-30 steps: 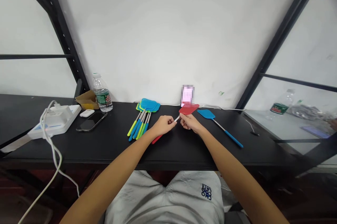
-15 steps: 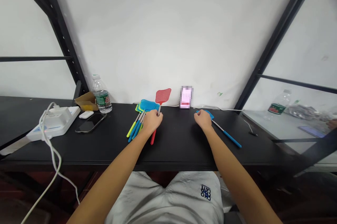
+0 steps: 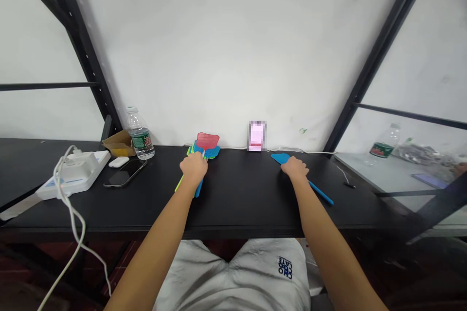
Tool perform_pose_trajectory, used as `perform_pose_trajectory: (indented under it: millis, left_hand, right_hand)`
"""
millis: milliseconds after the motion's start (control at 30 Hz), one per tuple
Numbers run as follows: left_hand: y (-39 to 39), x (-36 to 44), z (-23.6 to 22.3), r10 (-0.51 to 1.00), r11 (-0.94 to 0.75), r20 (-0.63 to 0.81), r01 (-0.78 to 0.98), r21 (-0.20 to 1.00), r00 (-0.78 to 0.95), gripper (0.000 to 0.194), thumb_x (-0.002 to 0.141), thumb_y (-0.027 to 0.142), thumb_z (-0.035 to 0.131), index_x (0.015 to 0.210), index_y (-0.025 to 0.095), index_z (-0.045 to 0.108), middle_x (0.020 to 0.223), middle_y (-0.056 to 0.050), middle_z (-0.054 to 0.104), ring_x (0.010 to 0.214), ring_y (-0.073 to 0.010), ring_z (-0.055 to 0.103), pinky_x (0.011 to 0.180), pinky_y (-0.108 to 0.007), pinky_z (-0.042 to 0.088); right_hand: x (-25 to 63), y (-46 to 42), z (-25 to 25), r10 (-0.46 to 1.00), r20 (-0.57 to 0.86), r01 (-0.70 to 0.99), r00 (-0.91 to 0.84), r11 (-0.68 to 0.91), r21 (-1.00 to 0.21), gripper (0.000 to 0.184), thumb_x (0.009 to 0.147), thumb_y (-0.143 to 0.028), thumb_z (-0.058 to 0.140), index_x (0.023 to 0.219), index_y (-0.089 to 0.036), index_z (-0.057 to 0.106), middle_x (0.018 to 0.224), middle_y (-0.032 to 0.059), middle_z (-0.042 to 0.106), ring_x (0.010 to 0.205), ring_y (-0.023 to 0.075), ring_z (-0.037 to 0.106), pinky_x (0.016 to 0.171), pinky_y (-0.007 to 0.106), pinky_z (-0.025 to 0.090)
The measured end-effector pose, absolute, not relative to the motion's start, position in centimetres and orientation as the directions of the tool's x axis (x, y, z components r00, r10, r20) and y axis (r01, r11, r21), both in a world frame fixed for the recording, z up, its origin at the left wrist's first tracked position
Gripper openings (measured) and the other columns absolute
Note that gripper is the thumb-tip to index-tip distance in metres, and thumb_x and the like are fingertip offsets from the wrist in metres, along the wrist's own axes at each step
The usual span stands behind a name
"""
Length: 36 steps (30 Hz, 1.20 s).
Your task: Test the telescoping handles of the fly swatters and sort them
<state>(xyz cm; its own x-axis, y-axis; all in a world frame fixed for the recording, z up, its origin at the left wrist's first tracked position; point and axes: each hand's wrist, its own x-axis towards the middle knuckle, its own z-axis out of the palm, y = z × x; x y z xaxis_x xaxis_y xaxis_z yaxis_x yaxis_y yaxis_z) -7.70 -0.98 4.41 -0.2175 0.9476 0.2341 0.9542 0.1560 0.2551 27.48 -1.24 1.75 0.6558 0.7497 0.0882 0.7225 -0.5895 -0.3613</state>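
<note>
My left hand (image 3: 194,169) is closed on the shaft of a red fly swatter (image 3: 207,141), held over a pile of other swatters. Beneath the red mesh show the blue swatter heads (image 3: 214,152) and yellow-green edges. Part of a yellow-green handle (image 3: 178,183) and a blue handle (image 3: 199,188) stick out below the hand, which hides the rest. On the right, my right hand (image 3: 295,169) is closed over the shaft of a single blue fly swatter (image 3: 320,192) lying slantwise on the black table (image 3: 241,194). Its fingertips are partly hidden.
A phone with a lit, blurred screen (image 3: 257,136) leans on the wall. To the left are a water bottle (image 3: 140,137), a cardboard box (image 3: 119,144), a dark phone (image 3: 126,173), a white case (image 3: 118,161) and a power strip (image 3: 85,174) with cables. A small cable end (image 3: 349,185) lies right.
My left hand has carried the red fly swatter left, over the pile. My right hand has moved right, from beside the blue swatter's head onto its shaft.
</note>
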Motion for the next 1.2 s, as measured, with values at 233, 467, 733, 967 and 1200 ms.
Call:
perform_pose_trajectory:
  millis: [233, 467, 733, 967, 1200]
  left_hand:
    - [-0.3, -9.2, 4.2, 0.955, 0.162, 0.206, 0.957, 0.242, -0.213, 0.034, 0.084, 0.041, 0.055, 0.104, 0.016, 0.066, 0.109, -0.02, 0.066, 0.103, -0.0345, 0.064, 0.081, -0.04, 0.049]
    - [-0.2, -9.2, 4.1, 0.955, 0.145, 0.223, 0.963, 0.229, -0.197, 0.035, 0.082, 0.042, 0.056, 0.102, 0.016, 0.067, 0.107, -0.02, 0.066, 0.101, -0.0345, 0.064, 0.081, -0.041, 0.049]
    - [0.0, -9.3, 3.9, 0.956, 0.14, 0.227, 0.969, 0.202, -0.186, 0.031, 0.082, 0.036, 0.054, 0.102, 0.015, 0.066, 0.108, -0.019, 0.066, 0.102, -0.0338, 0.064, 0.082, -0.04, 0.05]
    - [-0.1, -9.2, 4.0, 0.959, 0.13, 0.227, 0.975, 0.178, -0.169, 0.032, 0.083, 0.037, 0.054, 0.103, 0.015, 0.065, 0.109, -0.018, 0.066, 0.102, -0.0332, 0.064, 0.082, -0.04, 0.051]
    - [-0.1, -9.1, 4.0, 0.961, 0.142, 0.212, 0.974, 0.178, -0.179, 0.034, 0.082, 0.038, 0.056, 0.104, 0.015, 0.065, 0.11, -0.019, 0.065, 0.101, -0.0325, 0.065, 0.081, -0.039, 0.051]
  right_hand:
    - [27.3, -1.4, 2.0, 0.793, 0.069, 0.766, 0.605, -0.556, -0.322, 0.045, 0.076, -0.02, 0.063, 0.119, -0.008, 0.063, 0.118, 0.0258, 0.06, 0.116, 0.0365, 0.056, 0.088, 0.044, 0.047]
    - [27.2, -1.5, 2.2, 0.831, 0.039, 0.792, 0.555, -0.513, -0.332, 0.039, 0.074, -0.017, 0.063, 0.112, -0.01, 0.068, 0.111, 0.0254, 0.064, 0.104, 0.0348, 0.064, 0.079, 0.041, 0.052]
    - [26.8, -1.0, 1.7, 0.895, 0.035, 0.857, 0.445, -0.415, -0.306, 0.035, 0.077, -0.036, 0.067, 0.103, -0.013, 0.07, 0.106, 0.0205, 0.067, 0.099, 0.0323, 0.066, 0.077, 0.038, 0.052]
    - [26.2, -1.2, 1.8, 0.964, 0.032, 0.918, 0.264, -0.242, -0.313, 0.03, 0.076, -0.05, 0.067, 0.079, -0.02, 0.069, 0.089, 0.0106, 0.071, 0.085, 0.0255, 0.067, 0.067, 0.03, 0.046]
    - [26.2, -0.5, 0.9, 0.992, 0.074, 0.945, 0.098, -0.07, -0.319, 0.028, 0.077, -0.047, 0.068, 0.072, -0.019, 0.065, 0.078, 0.0058, 0.069, 0.07, 0.018, 0.063, 0.058, 0.025, 0.038]
